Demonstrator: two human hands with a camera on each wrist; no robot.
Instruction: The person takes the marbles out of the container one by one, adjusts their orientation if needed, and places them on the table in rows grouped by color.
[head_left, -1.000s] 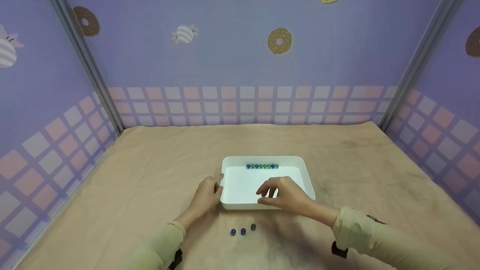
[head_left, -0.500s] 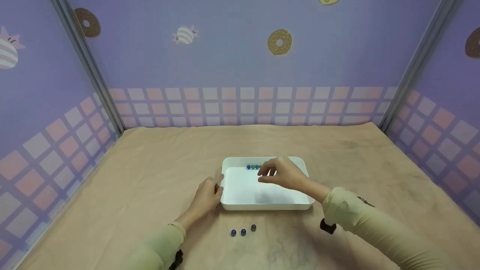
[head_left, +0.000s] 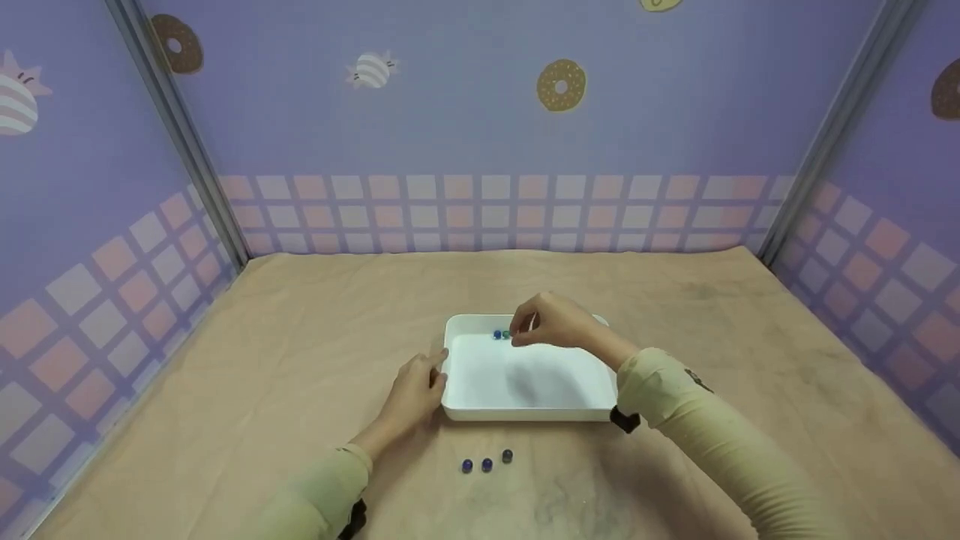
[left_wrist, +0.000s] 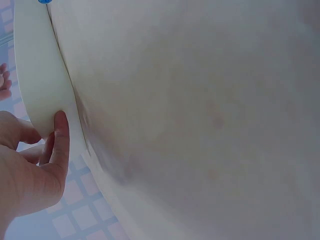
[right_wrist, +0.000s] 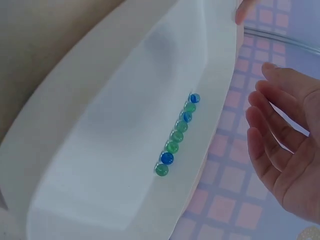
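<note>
Against the far wall of a white tray [head_left: 480,375] lies a row of green and blue glass marbles [right_wrist: 177,136], fully seen in the right wrist view. My right hand [head_left: 559,322] is over the row with fingers loosely curved; nothing shows between them in the right wrist view. From the head it hides most of the row. At the tray's left side my left hand [head_left: 414,386] holds the edge, one fingertip on the outer wall in the left wrist view. Three dark marbles [head_left: 487,465] sit on the cloth before the tray.
Wrinkled tan cloth [head_left: 337,315] covers the table. Purple walls with a pink and white tile pattern [head_left: 495,214] rise at the back and both sides, joined by grey metal corner posts [head_left: 187,150].
My right hand has moved forward and slightly left, from the tray's near side to above the marble row at its far wall. The left hand and the three loose marbles have stayed put.
</note>
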